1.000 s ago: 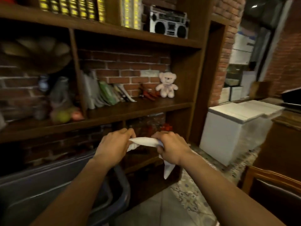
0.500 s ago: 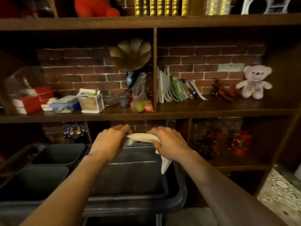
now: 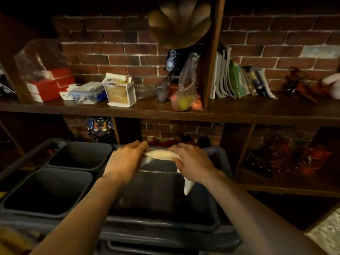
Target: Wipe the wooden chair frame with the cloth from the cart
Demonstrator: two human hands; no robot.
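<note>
White cloth [image 3: 161,155] is stretched between the left hand [image 3: 127,162] and the right hand [image 3: 193,162], each closed tightly around one end with a loose tail hanging below the right, held above the grey cart [image 3: 165,234] in front of the wooden shelf [image 3: 257,109] against a brick wall [image 3: 114,43].

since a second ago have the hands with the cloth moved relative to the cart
Yes. Both hands, gripping the twisted cloth, were off the cart's right end by the shelf; now they hold it over the cart's large bin.
</note>
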